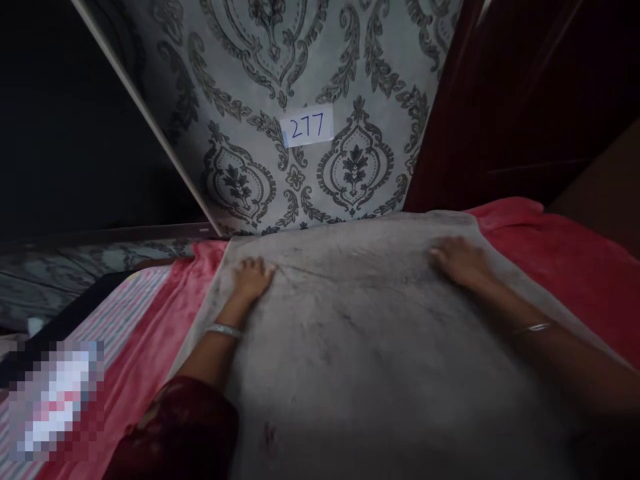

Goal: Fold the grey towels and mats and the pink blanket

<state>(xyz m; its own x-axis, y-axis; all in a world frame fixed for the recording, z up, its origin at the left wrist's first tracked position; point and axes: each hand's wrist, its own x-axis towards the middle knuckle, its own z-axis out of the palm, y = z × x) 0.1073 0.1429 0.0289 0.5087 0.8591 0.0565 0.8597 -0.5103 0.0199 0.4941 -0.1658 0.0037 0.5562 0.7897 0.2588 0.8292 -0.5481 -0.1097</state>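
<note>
One grey cloth (pixel 360 347), the largest object, lies spread from the near edge of the scene to the foot of the patterned wall (pixel 300 80) at the far side. A dark panel (pixel 90 133) stands at far left, a dark red panel (pixel 500 100) at far right. Red fabric (pixel 570 260) shows along both the left and right edges of the grey cloth; whether it is a single piece cannot be told. Farther left lies a striped cloth (pixel 120 313). A dark red sleeve (pixel 190 427) covers part of the left arm.

The right hand (pixel 460 260) is over the far right part of the grey cloth, too blurred to tell its finger spacing or contact. The left hand (pixel 251 279) rests palm down at far left, fingers spread and gripping nothing. A white label (pixel 307 125) on the wall reads 277. A fine crease (pixel 310 273) runs rightward from the left hand; the step in hand appears to be smoothing, and the next move probably calls for flat palms drawn outward with light pressure. Each wrist bears a thin bracelet (pixel 225 330). Smallest is a reddish mark (pixel 270 435) at near left.
</note>
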